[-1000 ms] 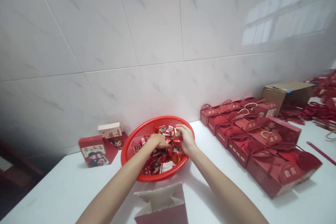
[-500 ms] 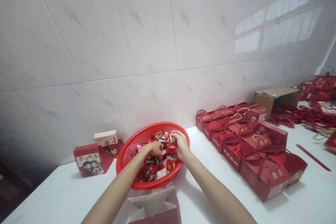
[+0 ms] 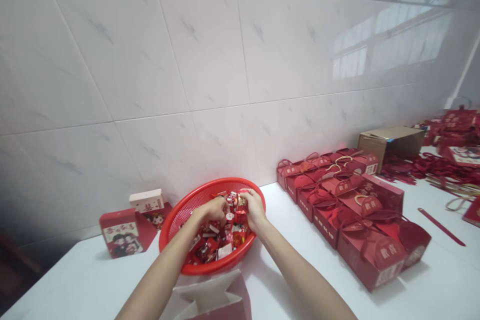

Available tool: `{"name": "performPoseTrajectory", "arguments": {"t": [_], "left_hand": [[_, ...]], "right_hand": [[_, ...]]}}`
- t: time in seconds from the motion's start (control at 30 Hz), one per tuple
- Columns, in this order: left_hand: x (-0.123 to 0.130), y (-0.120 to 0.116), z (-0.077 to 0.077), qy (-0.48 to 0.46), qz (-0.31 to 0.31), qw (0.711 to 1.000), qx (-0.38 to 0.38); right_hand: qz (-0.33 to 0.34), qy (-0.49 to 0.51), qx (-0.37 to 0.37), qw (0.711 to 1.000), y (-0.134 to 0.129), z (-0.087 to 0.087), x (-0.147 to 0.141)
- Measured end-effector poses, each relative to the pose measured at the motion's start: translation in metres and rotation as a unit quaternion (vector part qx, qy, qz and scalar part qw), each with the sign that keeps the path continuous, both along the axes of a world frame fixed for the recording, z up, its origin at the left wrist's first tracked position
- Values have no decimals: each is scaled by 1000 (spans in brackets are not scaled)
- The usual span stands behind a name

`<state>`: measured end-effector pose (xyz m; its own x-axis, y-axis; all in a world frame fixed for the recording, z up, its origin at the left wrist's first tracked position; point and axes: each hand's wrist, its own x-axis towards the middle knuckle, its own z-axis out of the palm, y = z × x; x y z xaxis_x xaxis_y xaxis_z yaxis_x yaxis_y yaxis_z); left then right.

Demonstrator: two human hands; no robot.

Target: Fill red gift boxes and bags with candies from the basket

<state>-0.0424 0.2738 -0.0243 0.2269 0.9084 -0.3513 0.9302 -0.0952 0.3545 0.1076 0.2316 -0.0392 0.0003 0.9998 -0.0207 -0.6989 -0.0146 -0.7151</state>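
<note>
A red plastic basket [image 3: 174, 255] holds many wrapped candies [image 3: 210, 249], mostly in red wrappers. Over the middle of the pile, my left hand [image 3: 216, 209] is closed with its fingers pointing down; whatever is in its fingertips is hidden. My right hand [image 3: 255, 207], at the basket's right side, grips a red and gold wrapped candy [image 3: 242, 203] between thumb and fingers. Just in front of the basket stands an open-topped red box [image 3: 215, 296] with pale inner flaps, cut off by the lower edge of the view.
Several closed red gift boxes [image 3: 369, 252] with handles stand in rows on the right. Two small printed boxes, a red one [image 3: 122, 235] and a white-topped one [image 3: 148, 201], stand left. A cardboard carton [image 3: 375, 146], red strips and a tiled wall [image 3: 217, 150] lie behind.
My left hand has lifted slightly and shifted a little within the basket. My right hand keeps hold of the candy. The whole view has shifted slightly.
</note>
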Motion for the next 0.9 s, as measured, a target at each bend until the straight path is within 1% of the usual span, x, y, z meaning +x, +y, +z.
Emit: {"name": "performPoseTrajectory", "arguments": {"t": [0.1, 0.17, 0.23, 0.3, 0.43, 0.53, 0.7, 0.9], "left_hand": [[-12, 5, 1, -61, 16, 997, 48], [-21, 6, 2, -143, 29, 987, 66], [-29, 4, 4, -237, 39, 968, 77], [-32, 0, 7, -308, 55, 945, 98], [-31, -11, 16, -387, 89, 907, 137], [-28, -14, 19, -426, 89, 889, 145], [-29, -16, 17, -428, 92, 883, 166], [-28, -17, 16, -458, 98, 869, 156]], "right_hand": [[-10, -5, 0, 1000, 1, -1, 0], [-14, -9, -2, 1000, 1, -1, 0], [-18, -12, -5, 1000, 1, -1, 0], [-23, -14, -8, 1000, 1, -1, 0], [-33, -16, -10, 999, 0, -3, 1], [-36, -16, -10, 999, 0, -5, 2], [-31, -22, -10, 999, 0, -7, 2], [-17, -35, -1, 999, -1, -8, 2]]}}
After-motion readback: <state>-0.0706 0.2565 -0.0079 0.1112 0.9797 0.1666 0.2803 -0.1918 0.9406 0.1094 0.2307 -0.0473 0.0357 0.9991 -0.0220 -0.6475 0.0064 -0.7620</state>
